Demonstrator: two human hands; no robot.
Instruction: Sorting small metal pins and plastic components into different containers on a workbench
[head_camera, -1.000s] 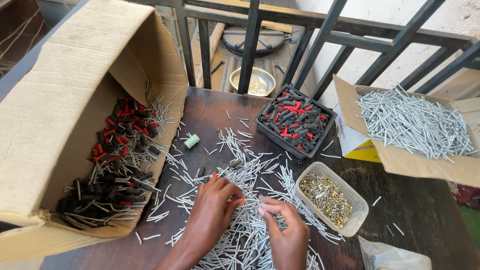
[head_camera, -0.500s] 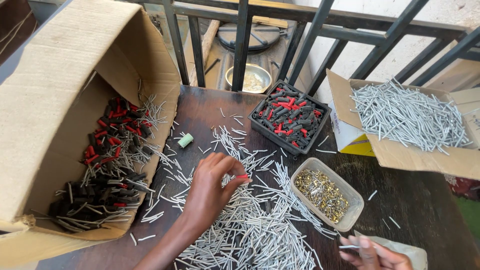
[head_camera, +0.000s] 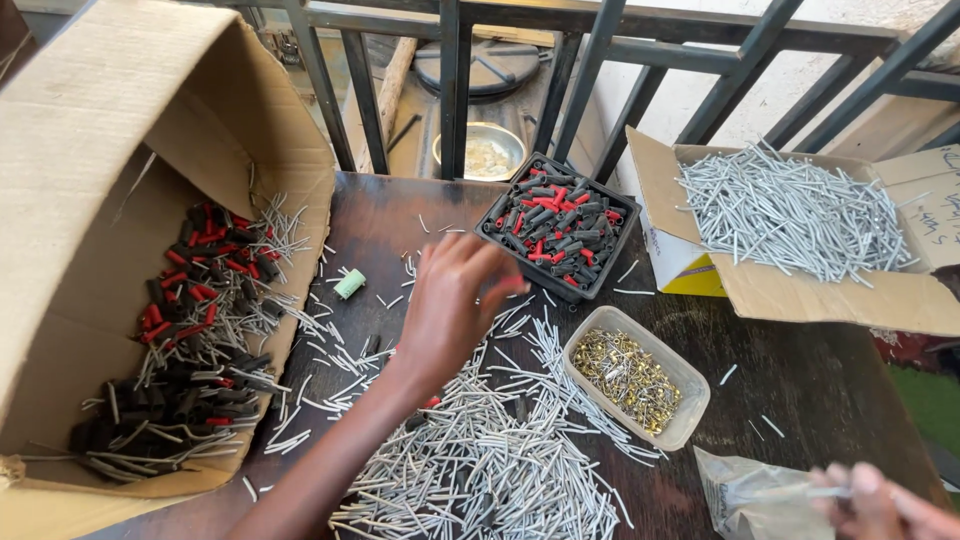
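Note:
My left hand (head_camera: 450, 305) hovers over the dark wooden table (head_camera: 830, 390), blurred, its fingertips pinching a small red sleeve (head_camera: 512, 284) just short of the black tray (head_camera: 558, 228) of red and black sleeves. My right hand (head_camera: 875, 500) is at the bottom right corner, also blurred, and holds a thin grey metal pin (head_camera: 800, 492) above a clear plastic bag (head_camera: 745, 495). A heap of grey pins (head_camera: 480, 450) covers the table under my left forearm. A clear tub (head_camera: 640, 378) of small brass pieces sits between the hands.
A large tipped cardboard box (head_camera: 120, 160) at the left holds several sleeved pins. An open carton (head_camera: 800, 215) of grey pins stands at the right. A small green cylinder (head_camera: 349, 284) lies near the left box. Dark metal railings (head_camera: 450, 80) run behind the table.
My left hand lifted off the pin heap and moved up and right toward the black tray with the red sleeve. My right hand swung away to the bottom right, over the plastic bag.

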